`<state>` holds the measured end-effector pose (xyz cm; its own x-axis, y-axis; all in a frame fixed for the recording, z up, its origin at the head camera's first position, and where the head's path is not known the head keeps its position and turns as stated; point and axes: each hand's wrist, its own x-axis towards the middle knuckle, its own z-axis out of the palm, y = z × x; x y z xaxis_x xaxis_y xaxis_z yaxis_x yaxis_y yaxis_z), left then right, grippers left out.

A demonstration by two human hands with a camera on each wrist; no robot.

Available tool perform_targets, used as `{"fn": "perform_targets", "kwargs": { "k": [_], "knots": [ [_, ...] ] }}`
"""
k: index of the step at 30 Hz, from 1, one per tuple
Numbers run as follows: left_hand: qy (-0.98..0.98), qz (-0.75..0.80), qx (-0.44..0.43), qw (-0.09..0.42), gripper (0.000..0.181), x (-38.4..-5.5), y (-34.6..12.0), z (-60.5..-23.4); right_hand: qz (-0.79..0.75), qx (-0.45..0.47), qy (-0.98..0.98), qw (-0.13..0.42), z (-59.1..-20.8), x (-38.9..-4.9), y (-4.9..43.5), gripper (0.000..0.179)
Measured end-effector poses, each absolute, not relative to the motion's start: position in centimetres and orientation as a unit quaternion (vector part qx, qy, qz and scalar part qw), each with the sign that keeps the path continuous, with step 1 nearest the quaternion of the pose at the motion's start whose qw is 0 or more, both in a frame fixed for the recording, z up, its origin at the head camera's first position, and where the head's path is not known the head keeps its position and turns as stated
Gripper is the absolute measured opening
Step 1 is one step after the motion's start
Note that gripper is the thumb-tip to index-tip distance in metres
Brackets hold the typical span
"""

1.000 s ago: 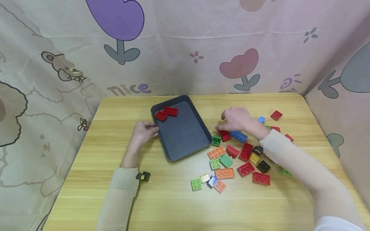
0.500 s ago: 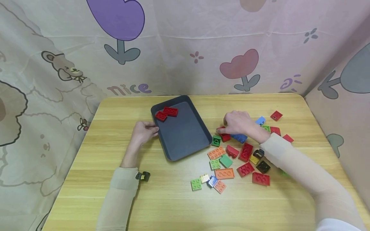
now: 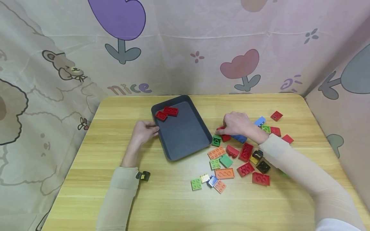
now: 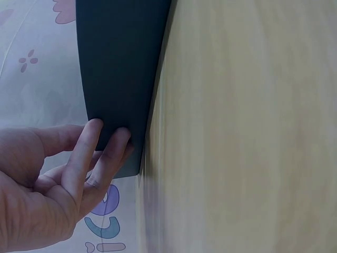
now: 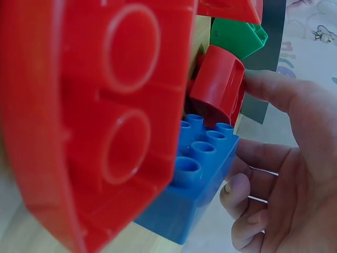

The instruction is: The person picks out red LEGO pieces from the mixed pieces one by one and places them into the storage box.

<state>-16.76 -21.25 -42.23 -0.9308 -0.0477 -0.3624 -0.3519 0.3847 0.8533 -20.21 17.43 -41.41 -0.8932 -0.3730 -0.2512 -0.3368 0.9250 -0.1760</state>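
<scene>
In the tray (image 3: 186, 138), head view alone shows 2 red bricks (image 3: 171, 111); left hand (image 3: 142, 132) pinches it, right hand (image 3: 237, 123) half-curls against curved brick (image 5: 217, 84), grip unclear.

Wooden table (image 3: 173, 205) under tray (image 3: 185, 134), loose bricks (image 3: 261, 178) (half-covered green piece (image 3: 284, 173) probably another).

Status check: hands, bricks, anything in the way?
Left hand touching tray. Right hand touching curved red brick, grip unclear. Blue brick close alongside, possibly in the way.

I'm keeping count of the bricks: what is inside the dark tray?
The dark tray holds a longer red brick and a shorter red brick, both toward its far left corner. The floor under them is hidden.
</scene>
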Motion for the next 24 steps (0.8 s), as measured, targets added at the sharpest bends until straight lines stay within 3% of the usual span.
{"fn": "perform_targets", "kwargs": {
  "k": [24],
  "knots": [
    [0.831, 0.525, -0.120, 0.139, 0.040, -16.81, -21.18, -42.11, -0.083, -0.177, 0.970, 0.144, -41.51, -20.23, 16.99, 0.048]
  ]
}}
